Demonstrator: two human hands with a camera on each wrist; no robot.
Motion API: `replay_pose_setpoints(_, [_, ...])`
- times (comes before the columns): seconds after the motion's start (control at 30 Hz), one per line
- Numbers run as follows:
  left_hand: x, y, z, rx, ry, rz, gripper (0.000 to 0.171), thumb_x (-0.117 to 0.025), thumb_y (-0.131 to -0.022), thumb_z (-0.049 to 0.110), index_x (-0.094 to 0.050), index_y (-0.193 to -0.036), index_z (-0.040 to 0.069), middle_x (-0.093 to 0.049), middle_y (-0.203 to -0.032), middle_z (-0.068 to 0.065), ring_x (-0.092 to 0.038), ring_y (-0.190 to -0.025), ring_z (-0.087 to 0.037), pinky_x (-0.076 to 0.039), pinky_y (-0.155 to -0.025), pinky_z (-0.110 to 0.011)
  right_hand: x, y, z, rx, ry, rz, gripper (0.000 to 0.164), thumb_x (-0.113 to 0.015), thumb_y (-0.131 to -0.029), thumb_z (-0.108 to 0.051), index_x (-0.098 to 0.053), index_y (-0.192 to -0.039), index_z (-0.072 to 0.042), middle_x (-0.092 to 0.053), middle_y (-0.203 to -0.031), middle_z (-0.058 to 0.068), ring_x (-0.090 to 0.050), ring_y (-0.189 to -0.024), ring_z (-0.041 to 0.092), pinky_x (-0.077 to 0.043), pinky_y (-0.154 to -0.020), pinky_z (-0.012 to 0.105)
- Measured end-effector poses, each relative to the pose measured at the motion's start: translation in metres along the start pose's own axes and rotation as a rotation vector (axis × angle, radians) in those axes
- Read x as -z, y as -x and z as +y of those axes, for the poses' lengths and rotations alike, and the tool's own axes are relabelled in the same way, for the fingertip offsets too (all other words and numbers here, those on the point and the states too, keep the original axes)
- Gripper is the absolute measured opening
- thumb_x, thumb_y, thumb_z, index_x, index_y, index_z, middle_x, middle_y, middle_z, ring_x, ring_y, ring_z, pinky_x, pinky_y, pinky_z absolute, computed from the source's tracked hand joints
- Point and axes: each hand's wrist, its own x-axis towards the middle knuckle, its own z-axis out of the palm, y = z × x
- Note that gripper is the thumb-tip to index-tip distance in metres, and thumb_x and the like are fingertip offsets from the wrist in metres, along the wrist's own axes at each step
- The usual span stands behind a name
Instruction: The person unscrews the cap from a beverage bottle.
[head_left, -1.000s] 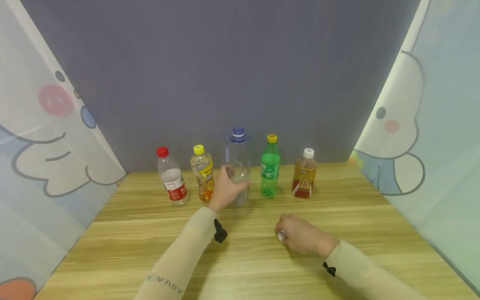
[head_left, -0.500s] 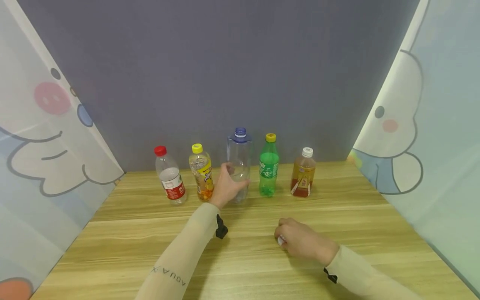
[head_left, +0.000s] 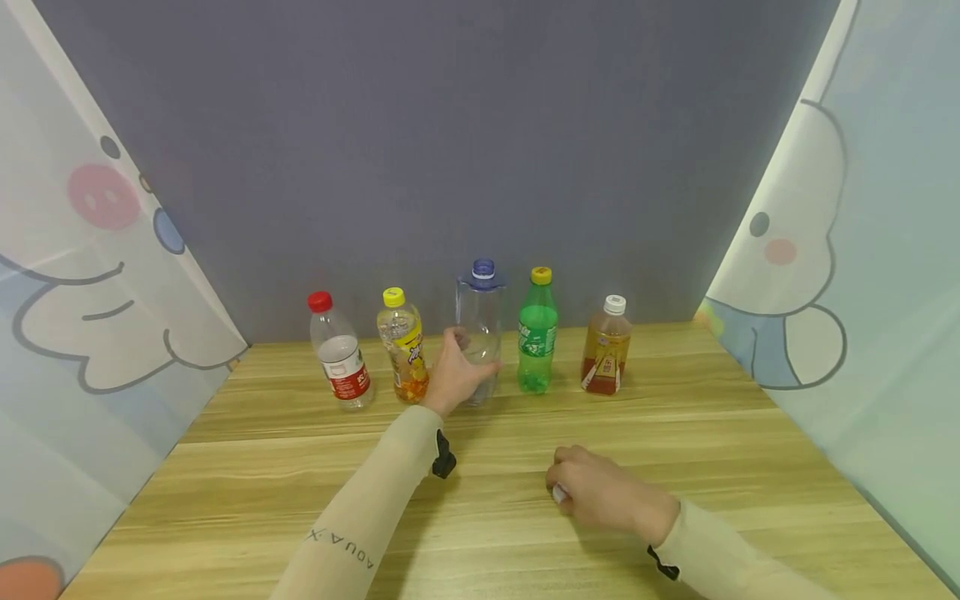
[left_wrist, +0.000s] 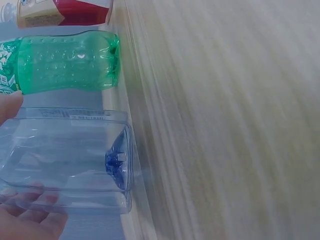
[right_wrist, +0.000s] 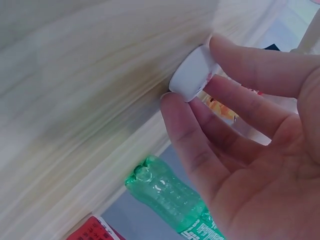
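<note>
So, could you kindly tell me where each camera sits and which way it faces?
Head: on the head, facing forward and down at the tabletop; left grip, right grip and both sleeves show.
Left wrist: on that wrist, facing the clear bottle; thumb and fingers show.
Right wrist: on that wrist, facing the white cap; fingers and palm show.
Both wrist views share the green bottle.

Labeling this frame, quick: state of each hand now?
Left hand: closed around the clear bottle with the blue neck.
Right hand: closed, pinching a small white object.
</note>
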Motion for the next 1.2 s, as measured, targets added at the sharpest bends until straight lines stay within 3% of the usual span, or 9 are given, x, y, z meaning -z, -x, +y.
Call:
replay_pose_setpoints(0.4, [0.002, 0.000, -0.001, 0.032, 0.031, -0.009, 0.091, -0.090, -0.076, 0.038, -0.037, -0.142, 0.006, -0.054, -0.142, -0.017, -0.052, -0.131, -0.034, -0.043, -0.109, -0.047, 0.000, 0.003, -0.006, 0.018, 0.040, 0.014, 0.015, -0.080, -0.082, -0.004, -0.070, -0.083, -0.014, -0.050, -0.083, -0.010, -0.047, -0.077, 0.006, -0.047, -0.061, 0.023])
replay_pose_setpoints(0.67, [0.005, -0.002, -0.002, 0.041, -0.027, -0.034, 0.094, -0.089, -0.076, 0.038, -0.035, -0.144, 0.004, -0.054, -0.141, -0.019, -0.054, -0.128, -0.037, -0.044, -0.107, -0.051, 0.003, 0.002, -0.010, 0.007, 0.045, 0.009, 0.013, -0.082, -0.081, -0.007, -0.071, -0.087, -0.013, -0.053, -0.085, -0.008, -0.050, -0.078, 0.008, -0.047, -0.060, 0.022])
replay_pose_setpoints(1.0, [0.009, -0.002, -0.009, 0.080, 0.003, -0.063, 0.086, -0.091, -0.075, 0.032, -0.038, -0.138, 0.005, -0.054, -0.136, -0.018, -0.056, -0.120, -0.035, -0.047, -0.102, -0.049, 0.010, -0.002, -0.014, -0.016, 0.031, 0.028, 0.025, -0.080, -0.086, -0.015, -0.073, -0.108, -0.005, -0.062, -0.097, -0.001, -0.058, -0.086, 0.013, -0.053, -0.065, 0.027])
replay_pose_setpoints(1.2, [0.008, -0.002, -0.008, 0.071, 0.007, -0.062, 0.084, -0.091, -0.076, 0.029, -0.039, -0.136, 0.003, -0.055, -0.133, -0.020, -0.057, -0.117, -0.037, -0.047, -0.102, -0.050, 0.021, -0.007, -0.013, -0.010, 0.086, 0.091, 0.027, -0.078, -0.090, -0.017, -0.072, -0.111, -0.003, -0.063, -0.102, 0.004, -0.061, -0.089, 0.019, -0.054, -0.065, 0.030])
